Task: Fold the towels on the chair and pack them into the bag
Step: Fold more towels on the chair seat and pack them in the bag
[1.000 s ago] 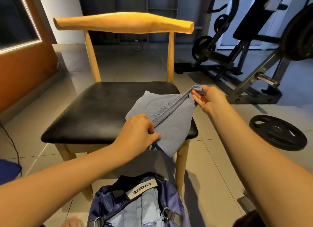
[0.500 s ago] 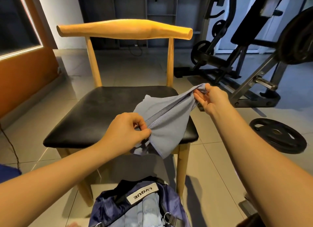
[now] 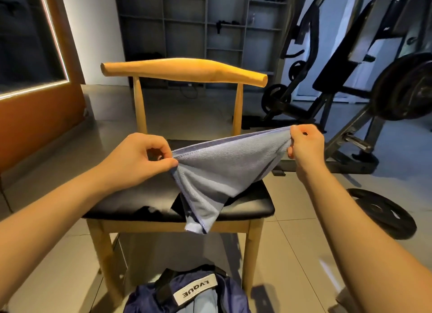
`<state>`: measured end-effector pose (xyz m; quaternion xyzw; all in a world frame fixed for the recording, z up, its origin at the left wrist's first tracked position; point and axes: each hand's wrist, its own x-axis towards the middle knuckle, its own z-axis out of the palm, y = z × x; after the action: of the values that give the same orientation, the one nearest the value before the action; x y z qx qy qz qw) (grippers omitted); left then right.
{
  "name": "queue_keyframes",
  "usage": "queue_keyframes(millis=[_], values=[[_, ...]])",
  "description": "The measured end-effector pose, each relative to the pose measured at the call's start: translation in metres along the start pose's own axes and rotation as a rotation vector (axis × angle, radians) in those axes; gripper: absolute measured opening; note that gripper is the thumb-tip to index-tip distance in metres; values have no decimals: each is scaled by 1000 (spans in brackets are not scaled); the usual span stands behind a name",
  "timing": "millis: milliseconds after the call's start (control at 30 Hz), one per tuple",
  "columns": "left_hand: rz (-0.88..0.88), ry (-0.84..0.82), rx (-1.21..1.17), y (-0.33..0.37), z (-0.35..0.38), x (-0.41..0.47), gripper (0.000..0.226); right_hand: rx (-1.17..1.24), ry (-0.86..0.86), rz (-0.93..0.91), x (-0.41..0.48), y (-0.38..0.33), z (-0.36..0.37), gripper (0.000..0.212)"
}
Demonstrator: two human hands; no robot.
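Observation:
A grey-blue towel (image 3: 224, 167) hangs in the air above the black seat of a wooden chair (image 3: 145, 196). My left hand (image 3: 142, 158) pinches one top corner of it and my right hand (image 3: 304, 144) pinches the other, so its upper edge is stretched between them. The rest of the towel droops to a point past the seat's front edge. On the floor in front of the chair lies a dark blue bag (image 3: 198, 294), open, with light blue cloth showing inside under a white label.
A black weight plate (image 3: 385, 212) lies on the tiled floor to the right of the chair. Gym machines (image 3: 350, 90) with a loaded barbell stand at the back right. Grey shelving lines the far wall and an orange wall panel (image 3: 35, 116) runs along the left.
Both hands have lifted the towel off the seat and drawn apart, pulling its top edge taut. The left hand moved up and left. The camera view tilted upward.

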<state>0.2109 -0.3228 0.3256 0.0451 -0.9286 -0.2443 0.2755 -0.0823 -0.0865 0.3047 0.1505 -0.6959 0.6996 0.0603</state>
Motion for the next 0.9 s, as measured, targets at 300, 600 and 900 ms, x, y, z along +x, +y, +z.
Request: queue_keyframes(millis=[300,600,900], values=[[-248,137,-200,-19,-15,7,9,-100,-78,-167,-17,-21,-13,16],[-353,438,-406,-20,-41,20,13,-49,-95,-355,-31,-62,-6,11],[-295,598,-377,-2,-97,35,9,-124,-75,-488,-39,-138,5,10]])
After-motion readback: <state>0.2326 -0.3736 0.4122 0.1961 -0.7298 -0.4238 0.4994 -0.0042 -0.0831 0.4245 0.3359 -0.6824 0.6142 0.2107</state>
